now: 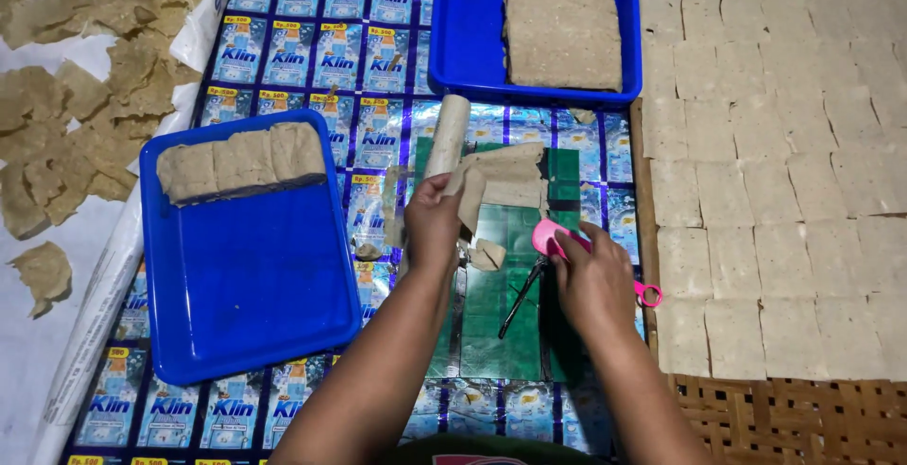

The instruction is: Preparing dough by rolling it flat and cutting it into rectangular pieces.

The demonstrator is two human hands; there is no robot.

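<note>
A floppy beige sheet (pixel 501 177) is pinched by the left hand (pixel 433 224) over a green mat (pixel 510 323). Pink-handled scissors (pixel 548 248) are gripped by the right hand (pixel 595 281).

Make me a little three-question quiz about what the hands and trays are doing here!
1. True or false: the right hand rests on pink-handled scissors.
2. What does the left hand hold? A) a pale beige sheet B) a cup C) a brush
3. How many blue trays are there?

Key:
1. True.
2. A.
3. Two: the left tray holds a row of beige pieces, the upper tray a beige stack.
</note>
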